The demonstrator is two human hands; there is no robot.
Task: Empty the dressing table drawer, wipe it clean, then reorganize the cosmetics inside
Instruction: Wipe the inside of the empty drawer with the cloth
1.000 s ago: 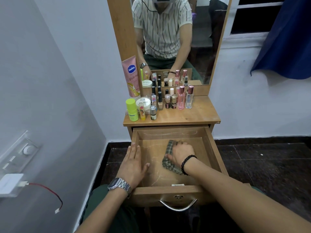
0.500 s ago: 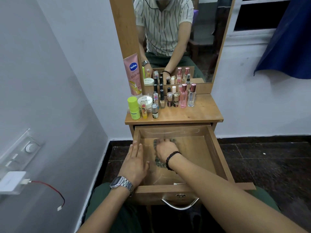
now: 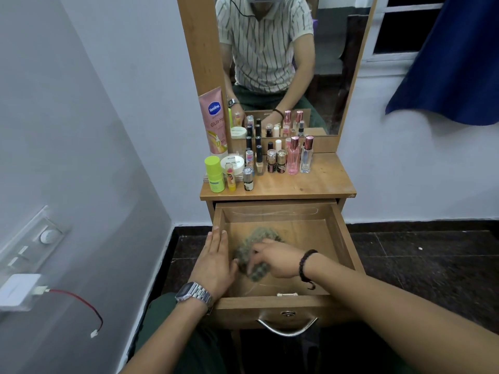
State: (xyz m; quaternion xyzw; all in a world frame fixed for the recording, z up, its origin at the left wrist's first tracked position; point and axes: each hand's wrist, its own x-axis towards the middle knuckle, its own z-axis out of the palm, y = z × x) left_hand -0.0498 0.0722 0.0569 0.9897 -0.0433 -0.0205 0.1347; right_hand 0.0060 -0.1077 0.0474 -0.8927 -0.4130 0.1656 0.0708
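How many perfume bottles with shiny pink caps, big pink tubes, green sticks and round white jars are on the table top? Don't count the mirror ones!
Perfume bottles with pink caps: 2
Big pink tube: 1
Green stick: 1
Round white jar: 1
Total: 5

I read "Vaseline" and "Gluta-Hy" on the pink tube (image 3: pixel 215 122) leaning on the mirror frame, "NAIL POLISH" on the white round jar lid (image 3: pixel 232 163), other labels too small for me.
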